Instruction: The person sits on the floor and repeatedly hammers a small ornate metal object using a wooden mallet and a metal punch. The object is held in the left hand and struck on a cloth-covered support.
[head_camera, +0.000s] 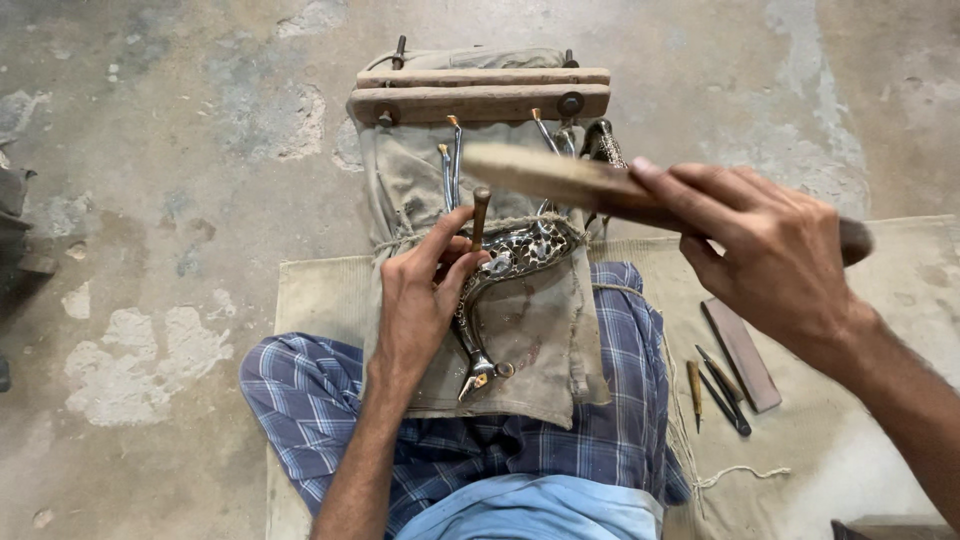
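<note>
I saw a glossy, patterned metal piece (510, 262) lying on rough, matt canvas cloth (540, 330). Above the cloth sat worn wooden bars (480, 95); the mallet (560, 178) looked like matt wood.

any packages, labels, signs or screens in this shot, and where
None in view: no package, label, sign or screen.
What is there: a curved silver metal piece on a cloth-covered block in the lap.
The left hand holds a thin punch on it.
The right hand holds a wooden mallet.
Small tools lie on the mat at right.
</note>
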